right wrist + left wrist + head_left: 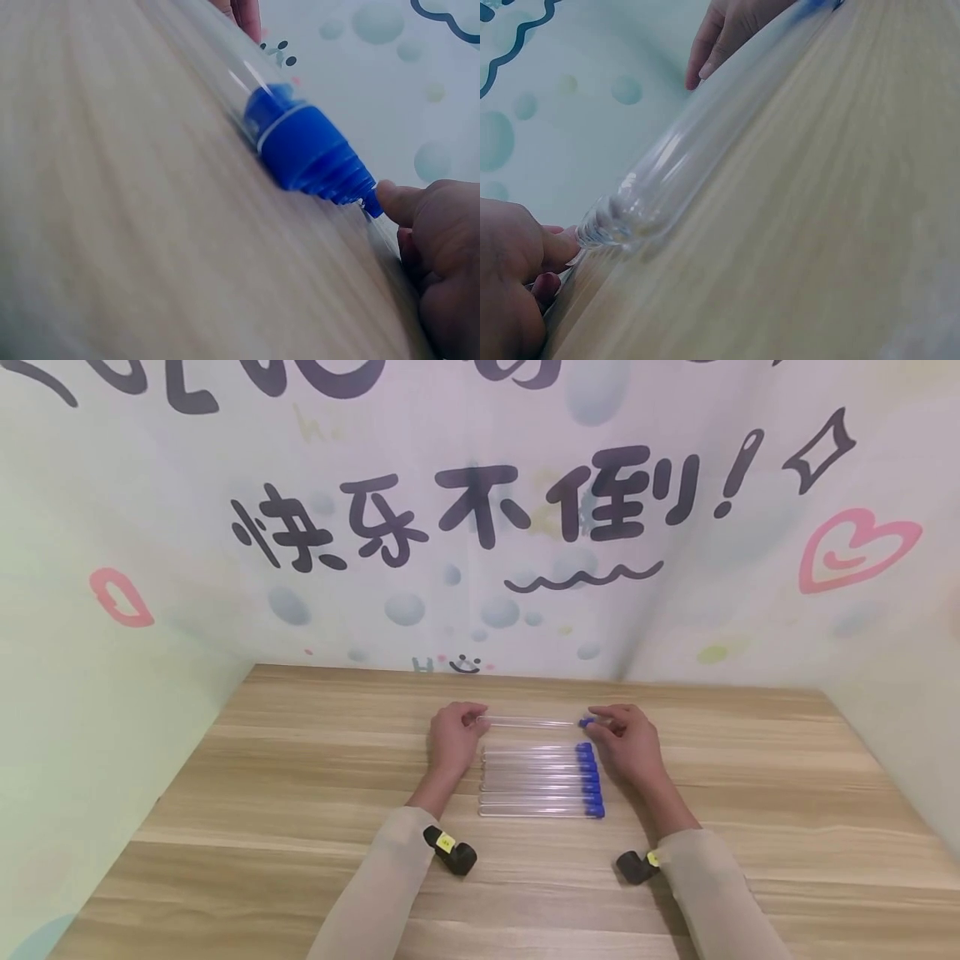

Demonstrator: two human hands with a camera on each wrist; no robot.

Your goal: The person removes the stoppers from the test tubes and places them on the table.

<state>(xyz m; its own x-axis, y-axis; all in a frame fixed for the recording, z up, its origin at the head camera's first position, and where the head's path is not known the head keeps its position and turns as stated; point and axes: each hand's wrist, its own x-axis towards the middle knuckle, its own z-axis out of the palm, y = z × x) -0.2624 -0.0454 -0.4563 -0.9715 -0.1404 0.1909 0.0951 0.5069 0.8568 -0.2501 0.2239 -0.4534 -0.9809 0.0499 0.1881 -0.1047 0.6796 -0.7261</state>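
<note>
A clear test tube (528,722) with a blue cap (586,722) lies crosswise at the back of the table. My left hand (454,739) pinches its rounded end between thumb and finger. At the other end, the thumb and a finger of my right hand (632,745) hold the blue cap. Just in front is a row of several capped test tubes (534,782), side by side with their blue caps (592,779) to the right. In the right wrist view, the stacked blue caps (304,150) line up toward my right thumb. The left wrist view shows the rounded glass ends (641,214).
The wood-grain table (262,810) runs back to a printed cloth wall (420,610) with dark lettering. Pale walls stand at both sides. Black wrist cameras (453,853) sit at both cuffs, low over the table.
</note>
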